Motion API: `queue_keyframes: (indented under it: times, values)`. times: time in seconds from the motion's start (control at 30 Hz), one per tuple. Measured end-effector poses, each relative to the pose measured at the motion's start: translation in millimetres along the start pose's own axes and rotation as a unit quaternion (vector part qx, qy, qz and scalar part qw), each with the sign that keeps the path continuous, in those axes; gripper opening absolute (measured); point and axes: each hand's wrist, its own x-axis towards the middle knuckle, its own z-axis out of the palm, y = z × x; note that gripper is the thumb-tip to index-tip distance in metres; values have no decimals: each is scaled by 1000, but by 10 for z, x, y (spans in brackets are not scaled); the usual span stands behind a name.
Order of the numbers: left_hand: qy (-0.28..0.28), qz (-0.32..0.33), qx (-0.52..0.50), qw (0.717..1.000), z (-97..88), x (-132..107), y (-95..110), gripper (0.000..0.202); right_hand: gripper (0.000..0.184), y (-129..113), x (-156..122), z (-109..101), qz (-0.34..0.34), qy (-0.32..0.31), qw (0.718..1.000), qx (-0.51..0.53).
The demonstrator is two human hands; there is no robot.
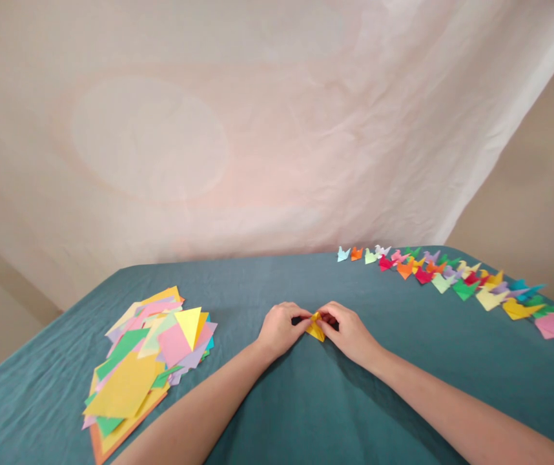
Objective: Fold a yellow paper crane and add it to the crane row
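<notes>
So, right of the pile (129, 386), our left hand (283, 328) and right hand (348, 330) pinch the paper (316, 331), probably light and easily creased, by its sides.

Folded paper (316, 331) yellow; tablecloth (238, 290) plain teal; birds (465, 290) multicoloured.

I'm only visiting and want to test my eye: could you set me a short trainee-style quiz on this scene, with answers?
1. True or false: the left hand and right hand both hold the yellow paper.
2. Fill in: the paper birds are toward the person's ____ side.
3. What colour is the cloth under the loose sheets? A) red B) dark teal C) white

Key: 1 true; 2 right; 3 B.
</notes>
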Motion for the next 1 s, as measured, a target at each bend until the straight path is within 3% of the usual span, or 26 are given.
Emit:
queue_keyframes:
  times: [0.5, 1.0]
  values:
    - [4, 27, 94, 995, 1, -23, 48, 18, 16, -12, -18, -31, -20, -5, 1000, -15]
    - [-34, 114, 195, 973, -45, -33, 64, 19, 28, 31, -41, -82, -113, -36, 985, -127]
